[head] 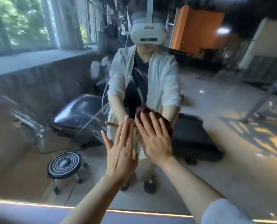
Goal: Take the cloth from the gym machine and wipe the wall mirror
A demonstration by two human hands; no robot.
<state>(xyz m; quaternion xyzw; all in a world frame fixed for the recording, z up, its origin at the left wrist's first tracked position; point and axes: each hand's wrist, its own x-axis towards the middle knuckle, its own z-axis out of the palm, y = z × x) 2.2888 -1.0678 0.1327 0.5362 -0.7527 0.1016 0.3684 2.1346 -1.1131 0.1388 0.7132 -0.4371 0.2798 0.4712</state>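
Head view: the large wall mirror (37, 110) fills nearly the whole frame, its lower edge running as a lit strip across the bottom. Both forearms reach up from the lower edge toward the centre of the frame.

The left hand (120, 152), just left of centre, lies flat against the glass with fingers straight and close together, thumb spread out to the left; it holds nothing. The right hand (155, 139), just right of it and touching it along the thumb side, also has its fingers extended and slightly fanned, pressing the dark red crumpled cloth (165, 123) against the mirror. The cloth shows past the fingertips and along the right edge of the hand; most of it is hidden under the palm, so how it is folded cannot be told. A pale sleeve (223, 212) covers the right arm at the lower right corner.

In the reflection, a person in a white open shirt over a dark top wears a white headset (146, 32) at upper centre. A round black stool with ringed top (64, 164) stands at lower left, a dark exercise machine (79, 113) sits left of centre, windows (21, 21) occupy the upper left, and an orange panel (197, 29) the upper right.
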